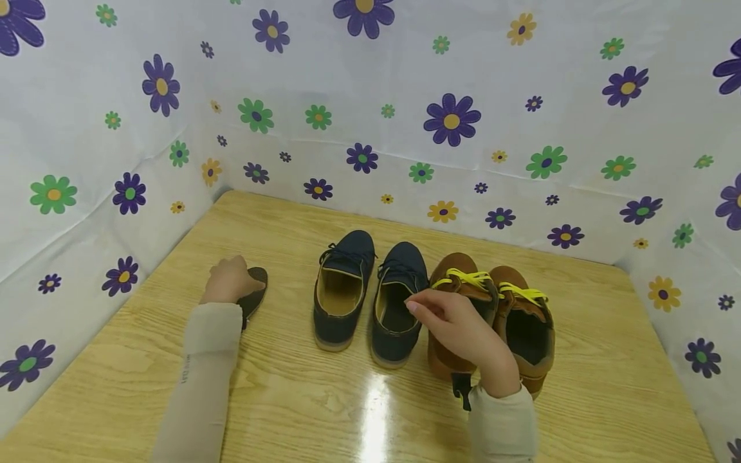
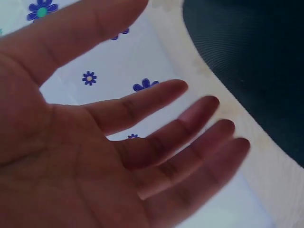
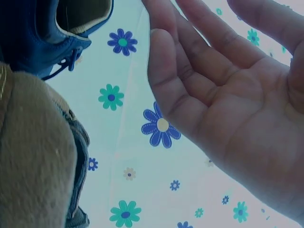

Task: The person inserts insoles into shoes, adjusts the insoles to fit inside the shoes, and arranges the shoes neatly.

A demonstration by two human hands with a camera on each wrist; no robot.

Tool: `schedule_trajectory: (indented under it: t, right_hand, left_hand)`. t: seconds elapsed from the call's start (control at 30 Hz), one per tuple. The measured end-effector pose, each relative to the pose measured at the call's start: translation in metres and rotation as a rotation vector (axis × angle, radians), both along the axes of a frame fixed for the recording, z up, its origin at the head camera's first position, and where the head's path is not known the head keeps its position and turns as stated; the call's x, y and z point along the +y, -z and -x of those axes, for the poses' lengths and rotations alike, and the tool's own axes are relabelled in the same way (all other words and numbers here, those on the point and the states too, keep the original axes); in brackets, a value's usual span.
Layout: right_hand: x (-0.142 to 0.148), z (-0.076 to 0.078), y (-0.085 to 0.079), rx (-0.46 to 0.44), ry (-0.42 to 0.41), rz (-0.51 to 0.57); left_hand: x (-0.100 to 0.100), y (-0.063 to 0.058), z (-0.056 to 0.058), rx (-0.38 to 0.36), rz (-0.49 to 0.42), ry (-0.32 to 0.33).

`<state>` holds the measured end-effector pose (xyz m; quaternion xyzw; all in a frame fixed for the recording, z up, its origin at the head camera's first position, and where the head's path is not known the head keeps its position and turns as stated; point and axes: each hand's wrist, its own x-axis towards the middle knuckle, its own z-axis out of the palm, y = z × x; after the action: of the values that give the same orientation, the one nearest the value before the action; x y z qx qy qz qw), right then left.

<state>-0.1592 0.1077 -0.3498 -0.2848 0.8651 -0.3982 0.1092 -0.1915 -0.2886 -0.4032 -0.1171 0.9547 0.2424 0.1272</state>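
On the left of the wooden surface lies a dark insole [image 1: 255,297], partly hidden by my left hand [image 1: 228,281]. The left wrist view has this hand with loosely extended fingers and a bare palm, and a dark ribbed surface [image 2: 256,61] beyond the fingertips. My right hand [image 1: 460,321] hovers between a navy lace-up shoe [image 1: 396,344] and a brown shoe [image 1: 448,357], partly covering the brown one. Its fingers are loosely bent, with nothing visible in them. A tan lining shows inside the left navy shoe [image 1: 344,286]; the right navy shoe is dark inside.
Another brown shoe [image 1: 527,321] with yellow laces stands at the right end of the row. A black pull tab [image 1: 462,388] hangs at the heel of its mate. White flower-printed cloth [image 1: 359,83] closes in the back and both sides of the wooden surface [image 1: 289,411].
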Motion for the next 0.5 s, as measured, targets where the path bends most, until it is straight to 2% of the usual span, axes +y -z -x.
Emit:
schedule_trajectory:
  t: [0.13, 0.2, 0.5]
  right_hand:
    - [-0.004, -0.001, 0.0, 0.003, 0.001, 0.003]
    - [-0.004, -0.001, 0.0, 0.002, -0.004, -0.003]
    - [-0.004, -0.001, 0.0, 0.009, -0.012, -0.024]
  left_hand:
    - [0.0, 0.005, -0.001, -0.068, -0.009, -0.055]
    - [0.0, 0.007, -0.001, -0.089, -0.009, -0.063]
    - [0.002, 0.011, 0.0, -0.114, 0.018, -0.069]
